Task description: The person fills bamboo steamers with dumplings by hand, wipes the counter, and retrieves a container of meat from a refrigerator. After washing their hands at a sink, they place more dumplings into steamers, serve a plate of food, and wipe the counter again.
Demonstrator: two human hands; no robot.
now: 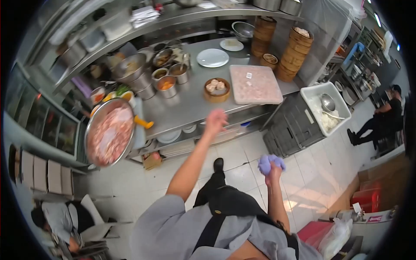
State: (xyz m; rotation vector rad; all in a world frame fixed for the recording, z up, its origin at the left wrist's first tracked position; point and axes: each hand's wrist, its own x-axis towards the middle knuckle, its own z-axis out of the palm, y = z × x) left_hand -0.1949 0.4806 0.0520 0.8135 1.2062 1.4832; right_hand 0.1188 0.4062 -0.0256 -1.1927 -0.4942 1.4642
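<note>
My left hand (215,122) reaches out in front of the steel counter's edge, somewhat blurred, its fingers apart and nothing visible in them. Just beyond it on the counter sits a small round bamboo steamer (216,96) with several pale dumplings inside. In my right hand (274,174), lower and over the floor, is a bunched purple cloth (270,164). To the right of the small steamer lies a flat white tray (255,84) of pinkish food, seemingly under plastic film.
A big metal bowl of raw meat (110,134) stands at the left, near an orange handle (144,122). Stacked bamboo steamers (294,56) rise at the back right. A white tub (310,92) with a ladle tops grey crates (290,130). Two people sit: lower left and far right.
</note>
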